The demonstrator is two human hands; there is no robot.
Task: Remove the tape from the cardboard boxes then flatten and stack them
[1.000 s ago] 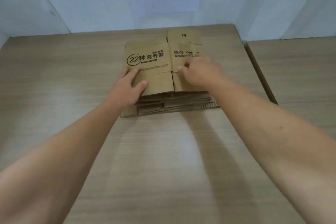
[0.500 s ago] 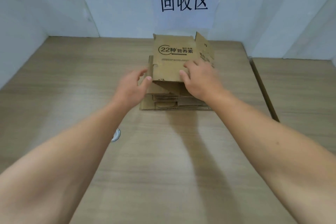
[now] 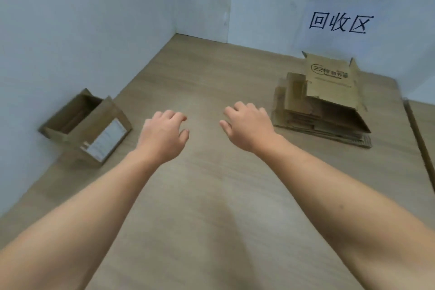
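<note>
Flattened cardboard boxes (image 3: 322, 113) lie stacked near the desk's (image 3: 211, 195) far right corner, the top one not fully flat, one panel propped up. An open, unflattened box (image 3: 87, 125) sits at the left edge against the wall. Between them, both hands hover over bare desk: left hand (image 3: 162, 135) and right hand (image 3: 247, 125), fingers loosely curled, holding nothing.
</note>
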